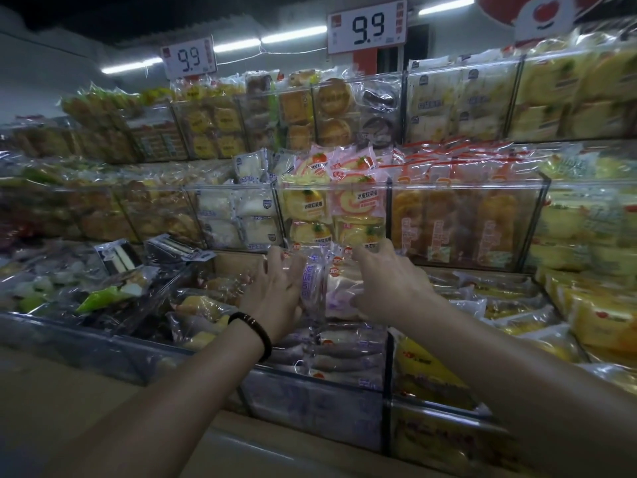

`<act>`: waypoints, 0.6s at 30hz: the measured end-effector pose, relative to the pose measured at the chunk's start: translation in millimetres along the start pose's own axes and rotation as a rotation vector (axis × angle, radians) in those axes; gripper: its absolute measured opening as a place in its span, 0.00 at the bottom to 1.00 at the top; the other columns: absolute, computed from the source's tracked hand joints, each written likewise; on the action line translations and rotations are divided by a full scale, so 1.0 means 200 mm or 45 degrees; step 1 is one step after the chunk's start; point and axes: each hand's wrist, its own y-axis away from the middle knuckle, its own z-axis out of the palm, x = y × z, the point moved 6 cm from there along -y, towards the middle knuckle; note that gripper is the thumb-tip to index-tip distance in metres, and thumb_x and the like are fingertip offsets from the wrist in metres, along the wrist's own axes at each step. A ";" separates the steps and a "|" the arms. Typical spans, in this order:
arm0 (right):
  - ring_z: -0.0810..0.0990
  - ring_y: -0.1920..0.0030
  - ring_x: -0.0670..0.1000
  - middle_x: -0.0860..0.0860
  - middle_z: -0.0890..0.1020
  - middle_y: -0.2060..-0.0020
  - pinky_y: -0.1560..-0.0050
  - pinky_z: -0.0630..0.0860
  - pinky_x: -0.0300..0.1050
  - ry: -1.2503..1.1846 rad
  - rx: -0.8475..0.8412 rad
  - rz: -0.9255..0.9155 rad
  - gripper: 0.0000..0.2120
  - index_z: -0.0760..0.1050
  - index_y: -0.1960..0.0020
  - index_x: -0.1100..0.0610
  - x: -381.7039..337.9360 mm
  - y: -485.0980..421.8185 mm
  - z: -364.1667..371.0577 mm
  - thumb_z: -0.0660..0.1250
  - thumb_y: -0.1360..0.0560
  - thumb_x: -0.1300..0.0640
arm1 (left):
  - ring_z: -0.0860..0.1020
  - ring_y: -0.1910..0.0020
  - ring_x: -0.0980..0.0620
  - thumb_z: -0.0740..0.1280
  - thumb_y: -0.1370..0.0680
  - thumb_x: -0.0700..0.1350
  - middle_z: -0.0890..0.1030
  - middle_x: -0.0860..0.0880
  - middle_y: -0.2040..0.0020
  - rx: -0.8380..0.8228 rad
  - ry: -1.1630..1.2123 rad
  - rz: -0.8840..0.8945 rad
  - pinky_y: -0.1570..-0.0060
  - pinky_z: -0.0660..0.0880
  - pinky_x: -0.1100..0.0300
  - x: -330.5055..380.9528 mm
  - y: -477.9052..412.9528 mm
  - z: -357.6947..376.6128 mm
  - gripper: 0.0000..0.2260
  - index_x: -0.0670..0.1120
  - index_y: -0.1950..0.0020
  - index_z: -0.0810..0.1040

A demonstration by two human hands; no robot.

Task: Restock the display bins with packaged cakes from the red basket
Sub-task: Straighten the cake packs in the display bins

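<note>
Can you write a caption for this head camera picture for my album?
Both hands, left and right, press purple-wrapped cakes into a clear bin below stacked snack shelves.

Tiered clear bins (312,391) filled the frame; wrapped cakes (339,350) packed every tier, price signs (367,27) at top.

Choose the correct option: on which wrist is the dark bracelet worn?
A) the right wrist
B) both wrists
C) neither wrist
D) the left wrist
D: the dark bracelet circles the wrist just behind the left hand, while the wrist behind the right hand is bare.
</note>
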 end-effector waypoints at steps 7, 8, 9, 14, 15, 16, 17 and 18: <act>0.78 0.46 0.56 0.54 0.69 0.36 0.51 0.83 0.54 -0.040 0.141 -0.079 0.31 0.68 0.29 0.49 -0.01 0.18 -0.06 0.78 0.27 0.53 | 0.74 0.46 0.42 0.75 0.28 0.46 0.67 0.43 0.39 0.019 0.025 -0.017 0.57 0.82 0.51 0.02 0.15 -0.13 0.31 0.53 0.31 0.62; 0.77 0.43 0.56 0.53 0.70 0.36 0.49 0.82 0.54 -0.045 0.184 -0.104 0.30 0.69 0.29 0.49 -0.02 0.21 -0.08 0.78 0.27 0.54 | 0.73 0.47 0.43 0.74 0.27 0.47 0.68 0.44 0.40 0.036 0.039 -0.019 0.57 0.81 0.52 0.03 0.18 -0.16 0.29 0.52 0.31 0.63; 0.77 0.41 0.56 0.52 0.71 0.35 0.47 0.82 0.53 -0.065 0.217 -0.132 0.28 0.70 0.29 0.49 -0.03 0.25 -0.10 0.77 0.26 0.54 | 0.73 0.48 0.44 0.73 0.27 0.48 0.69 0.45 0.41 0.063 0.054 -0.014 0.57 0.79 0.54 0.05 0.21 -0.20 0.27 0.52 0.32 0.65; 0.78 0.42 0.54 0.49 0.74 0.36 0.49 0.80 0.51 -0.306 0.247 -0.356 0.16 0.74 0.35 0.49 -0.11 0.53 -0.14 0.70 0.21 0.52 | 0.72 0.54 0.53 0.73 0.24 0.48 0.74 0.53 0.49 0.167 0.354 0.018 0.59 0.70 0.58 0.15 0.48 -0.36 0.12 0.51 0.47 0.71; 0.78 0.44 0.54 0.48 0.75 0.40 0.50 0.80 0.51 -0.335 0.245 -0.405 0.14 0.74 0.36 0.49 -0.13 0.60 -0.11 0.70 0.21 0.51 | 0.72 0.56 0.54 0.72 0.23 0.49 0.74 0.55 0.51 0.143 0.432 -0.019 0.61 0.71 0.58 0.17 0.56 -0.37 0.11 0.52 0.48 0.70; 0.79 0.46 0.54 0.48 0.76 0.42 0.50 0.80 0.52 -0.358 0.242 -0.439 0.14 0.75 0.38 0.50 -0.14 0.67 -0.07 0.71 0.22 0.51 | 0.73 0.57 0.55 0.72 0.23 0.51 0.74 0.56 0.53 0.123 0.487 -0.053 0.63 0.72 0.59 0.19 0.64 -0.38 0.11 0.53 0.49 0.70; 0.79 0.46 0.54 0.49 0.77 0.43 0.51 0.80 0.54 -0.375 0.223 -0.452 0.14 0.75 0.39 0.50 -0.15 0.73 -0.01 0.72 0.23 0.50 | 0.74 0.59 0.56 0.71 0.23 0.52 0.74 0.57 0.55 0.109 0.539 -0.079 0.63 0.72 0.59 0.21 0.72 -0.38 0.10 0.54 0.50 0.70; 0.79 0.46 0.55 0.49 0.77 0.44 0.51 0.80 0.55 -0.394 0.201 -0.456 0.15 0.75 0.39 0.50 -0.15 0.78 0.05 0.72 0.24 0.50 | 0.75 0.60 0.58 0.72 0.23 0.51 0.75 0.57 0.56 0.079 0.596 -0.109 0.64 0.72 0.60 0.23 0.80 -0.37 0.10 0.54 0.50 0.71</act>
